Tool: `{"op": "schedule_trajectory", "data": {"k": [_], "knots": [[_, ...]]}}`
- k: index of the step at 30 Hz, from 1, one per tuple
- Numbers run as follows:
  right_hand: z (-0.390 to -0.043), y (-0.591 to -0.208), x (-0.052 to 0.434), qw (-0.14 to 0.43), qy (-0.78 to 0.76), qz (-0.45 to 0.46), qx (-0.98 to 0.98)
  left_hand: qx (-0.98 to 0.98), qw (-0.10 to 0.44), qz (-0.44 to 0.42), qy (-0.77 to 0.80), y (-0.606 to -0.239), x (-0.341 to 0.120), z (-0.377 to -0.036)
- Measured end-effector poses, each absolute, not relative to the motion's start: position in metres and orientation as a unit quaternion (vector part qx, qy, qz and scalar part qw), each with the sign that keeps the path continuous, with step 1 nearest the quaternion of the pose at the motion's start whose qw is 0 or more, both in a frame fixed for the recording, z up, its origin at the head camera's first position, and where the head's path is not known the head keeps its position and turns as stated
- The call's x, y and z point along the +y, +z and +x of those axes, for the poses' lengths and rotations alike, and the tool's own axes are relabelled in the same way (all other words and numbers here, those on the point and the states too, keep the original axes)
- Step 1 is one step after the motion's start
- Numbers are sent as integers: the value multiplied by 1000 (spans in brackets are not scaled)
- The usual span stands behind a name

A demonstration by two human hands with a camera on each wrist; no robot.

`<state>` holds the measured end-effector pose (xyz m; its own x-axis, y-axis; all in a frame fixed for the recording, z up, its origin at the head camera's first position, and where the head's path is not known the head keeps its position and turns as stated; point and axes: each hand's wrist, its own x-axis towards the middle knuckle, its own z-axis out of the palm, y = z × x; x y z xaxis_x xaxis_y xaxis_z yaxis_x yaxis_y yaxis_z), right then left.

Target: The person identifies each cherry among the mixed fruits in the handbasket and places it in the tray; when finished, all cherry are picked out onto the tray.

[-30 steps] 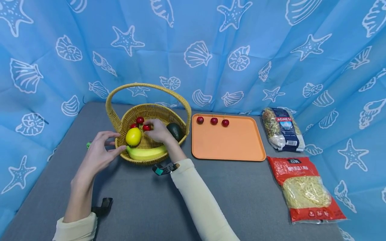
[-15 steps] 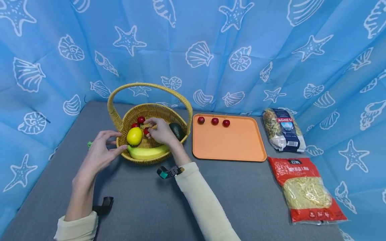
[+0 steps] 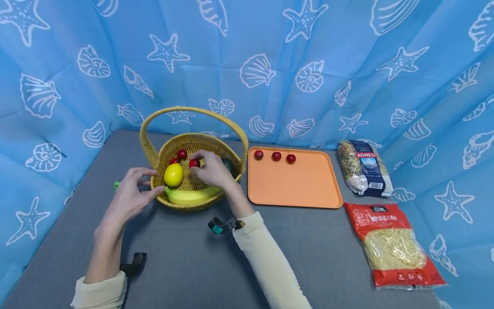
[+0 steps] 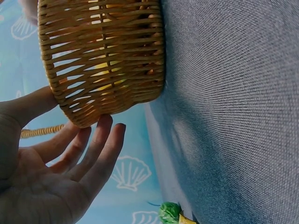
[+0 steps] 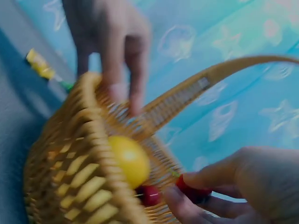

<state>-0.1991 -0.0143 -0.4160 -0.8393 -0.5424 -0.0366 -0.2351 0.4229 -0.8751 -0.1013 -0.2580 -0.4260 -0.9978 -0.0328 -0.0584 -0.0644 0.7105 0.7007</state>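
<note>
Two pinches: right hand [image 3: 212, 170] on partly hidden cherry [image 3: 194, 163], left hand [image 3: 130, 195] on basket [image 3: 198, 142].

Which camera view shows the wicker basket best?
The head view: the basket, handle included, is sharp and uncropped. The left wrist shows a cropped woven side and some handle; the right wrist crops and blurs it.

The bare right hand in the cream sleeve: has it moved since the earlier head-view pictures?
Yes. In the head view, the right hand, pinching a small red fruit, has shifted slightly rightward, closer to the flat orange rectangular tray.
</note>
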Motion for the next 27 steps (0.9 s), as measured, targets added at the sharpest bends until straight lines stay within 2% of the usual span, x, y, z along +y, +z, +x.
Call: {"op": "schedule_trajectory", "data": {"k": [7,13,16,21,24,27], "knots": [[-172,-393,38,115,-550,-261,785,922,20,-17,386,-427,-260,-100],[-148,-399,95,71,-569,-315,757,924,17,-17,381,-426,-259,-99],[-144,-408,122,27,-577,-321,750,924,15,-16,381,-426,-258,-99],[-154,-434,157,-38,-584,-271,764,925,12,-15,379,-426,-257,-100],[-166,-452,168,-39,-556,-217,801,926,14,-18,378,-426,-257,-100],[-176,-467,172,-15,-514,-177,839,926,16,-20,376,-426,-256,-101]]}}
